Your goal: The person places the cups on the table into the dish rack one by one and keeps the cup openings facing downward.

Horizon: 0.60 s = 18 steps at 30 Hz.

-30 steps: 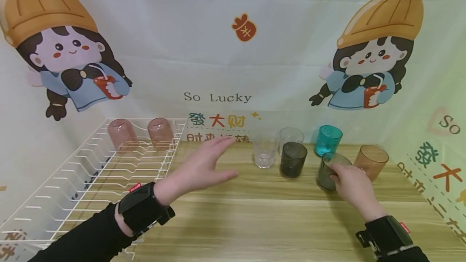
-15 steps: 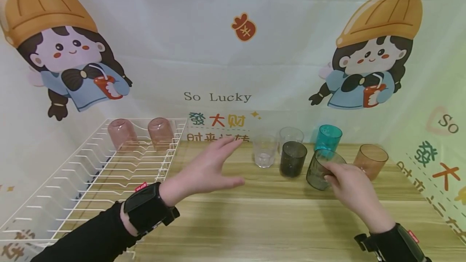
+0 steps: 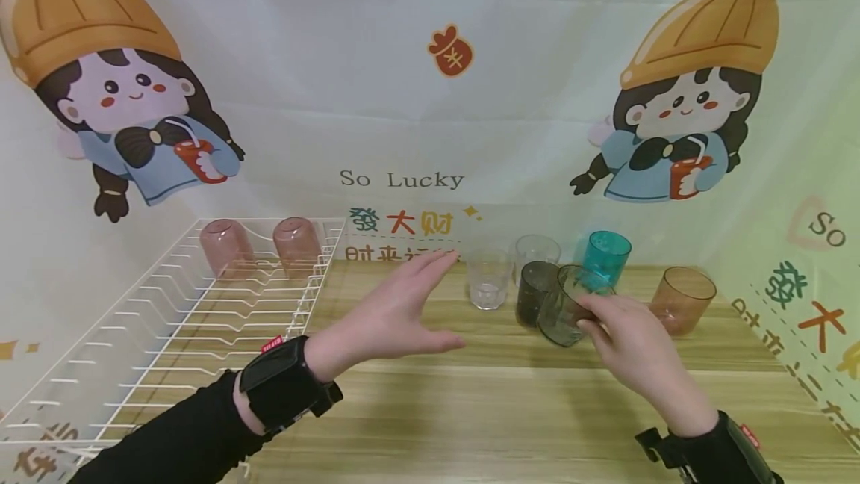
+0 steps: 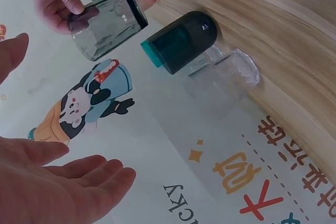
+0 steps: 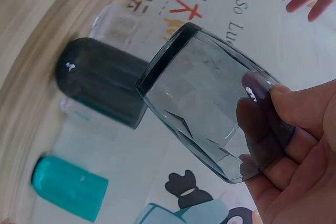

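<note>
My right hand pinches a grey-tinted glass by its rim, thumb outside and fingers inside. The glass is tilted and appears raised off the table. In the head view it partly overlaps a dark smoky glass standing just left of it. An amber glass stands to the right of that hand, a teal glass behind it. My left hand hovers with fingers extended, holding nothing, left of two clear glasses. In the left wrist view its fingers are spread apart from everything.
A white wire rack stands at the left, with two pink glasses upside down at its far end. The wooden table meets a printed cloth backdrop behind the glasses and at the right side.
My right hand has carried the grey-tinted glass leftward, away from the amber glass, and the glass has tilted. My left hand has drifted slightly right, still spread.
</note>
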Each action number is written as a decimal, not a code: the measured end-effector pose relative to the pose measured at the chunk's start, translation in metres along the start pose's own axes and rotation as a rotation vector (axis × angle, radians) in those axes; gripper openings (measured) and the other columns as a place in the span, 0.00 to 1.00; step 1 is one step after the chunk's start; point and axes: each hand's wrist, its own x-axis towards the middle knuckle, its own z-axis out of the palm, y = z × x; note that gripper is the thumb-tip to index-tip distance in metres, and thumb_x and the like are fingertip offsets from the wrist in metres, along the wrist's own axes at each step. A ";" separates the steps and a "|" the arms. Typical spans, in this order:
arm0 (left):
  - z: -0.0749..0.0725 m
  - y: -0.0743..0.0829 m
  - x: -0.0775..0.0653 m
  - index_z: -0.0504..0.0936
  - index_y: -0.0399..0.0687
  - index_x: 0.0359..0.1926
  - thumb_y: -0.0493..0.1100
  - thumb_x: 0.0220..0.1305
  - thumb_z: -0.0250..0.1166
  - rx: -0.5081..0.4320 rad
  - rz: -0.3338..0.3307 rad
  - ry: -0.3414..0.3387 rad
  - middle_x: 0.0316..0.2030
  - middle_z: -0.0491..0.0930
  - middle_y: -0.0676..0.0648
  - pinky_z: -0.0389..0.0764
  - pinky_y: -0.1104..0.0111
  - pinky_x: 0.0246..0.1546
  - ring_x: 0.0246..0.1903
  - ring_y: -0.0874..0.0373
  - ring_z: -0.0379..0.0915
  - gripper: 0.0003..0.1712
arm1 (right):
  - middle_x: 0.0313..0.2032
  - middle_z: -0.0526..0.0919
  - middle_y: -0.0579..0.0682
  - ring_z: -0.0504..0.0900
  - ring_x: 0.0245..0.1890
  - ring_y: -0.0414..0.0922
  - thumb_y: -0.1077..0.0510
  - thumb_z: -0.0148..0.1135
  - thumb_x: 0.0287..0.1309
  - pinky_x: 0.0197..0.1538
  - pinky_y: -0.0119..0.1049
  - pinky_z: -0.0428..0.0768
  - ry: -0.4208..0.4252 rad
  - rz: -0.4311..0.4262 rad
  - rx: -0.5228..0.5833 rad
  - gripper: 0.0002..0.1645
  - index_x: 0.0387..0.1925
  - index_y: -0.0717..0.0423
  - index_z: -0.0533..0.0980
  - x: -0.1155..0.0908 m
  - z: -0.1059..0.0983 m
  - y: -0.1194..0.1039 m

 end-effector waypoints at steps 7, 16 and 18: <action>0.002 0.005 0.001 0.46 0.49 0.74 0.62 0.44 0.73 -0.060 0.007 0.005 0.71 0.54 0.45 0.56 0.57 0.69 0.70 0.51 0.52 0.64 | 0.33 0.84 0.51 0.81 0.33 0.47 0.67 0.68 0.49 0.37 0.44 0.78 0.044 0.001 0.083 0.14 0.41 0.60 0.79 0.006 0.000 -0.013; 0.002 0.009 0.000 0.44 0.49 0.74 0.61 0.45 0.73 -0.086 0.012 0.037 0.72 0.51 0.46 0.54 0.56 0.70 0.71 0.51 0.48 0.65 | 0.36 0.84 0.53 0.81 0.38 0.49 0.71 0.68 0.47 0.40 0.44 0.78 0.188 -0.039 0.185 0.17 0.42 0.63 0.78 0.016 0.000 -0.029; 0.001 0.009 0.000 0.43 0.49 0.74 0.61 0.45 0.73 -0.092 0.015 0.047 0.73 0.50 0.46 0.52 0.55 0.70 0.71 0.51 0.47 0.65 | 0.36 0.84 0.52 0.80 0.39 0.48 0.71 0.68 0.47 0.40 0.42 0.77 0.219 -0.035 0.203 0.17 0.41 0.62 0.79 0.017 0.000 -0.032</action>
